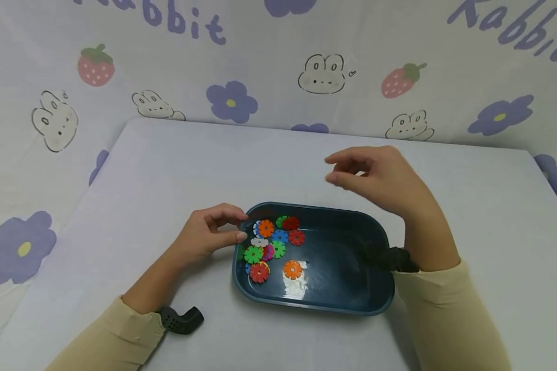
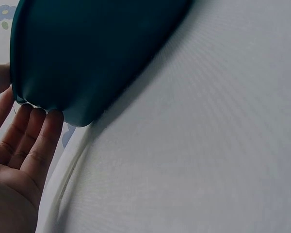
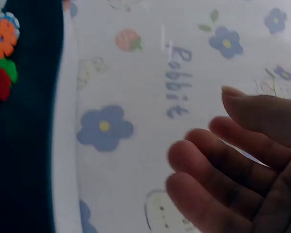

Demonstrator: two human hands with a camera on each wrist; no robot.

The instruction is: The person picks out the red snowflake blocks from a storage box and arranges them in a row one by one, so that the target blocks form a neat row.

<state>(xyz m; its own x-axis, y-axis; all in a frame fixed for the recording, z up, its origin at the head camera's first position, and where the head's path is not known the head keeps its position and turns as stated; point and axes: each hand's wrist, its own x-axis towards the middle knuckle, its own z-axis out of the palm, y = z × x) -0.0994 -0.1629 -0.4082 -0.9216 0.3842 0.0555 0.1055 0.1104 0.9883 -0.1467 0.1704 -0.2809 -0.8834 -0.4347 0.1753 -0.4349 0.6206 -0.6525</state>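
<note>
Left hand holds the tray at ten o'clock — light, steady pressure's best — while the right hand (half-open, empty) hangs at one.

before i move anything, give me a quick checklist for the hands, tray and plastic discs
1. Left hand at the tray: ok, thumb and fingers touch its left end.
2. Right hand free: ok, it holds nothing, raised beyond the tray.
3. Visible discs inside the tray: ok.
4. Discs spread singly: not ok, several overlap near the left end.
5. One clear pick: ok, an orange disc lies apart.
6. Exact disc count: cannot tell, overlaps hide some.
</note>
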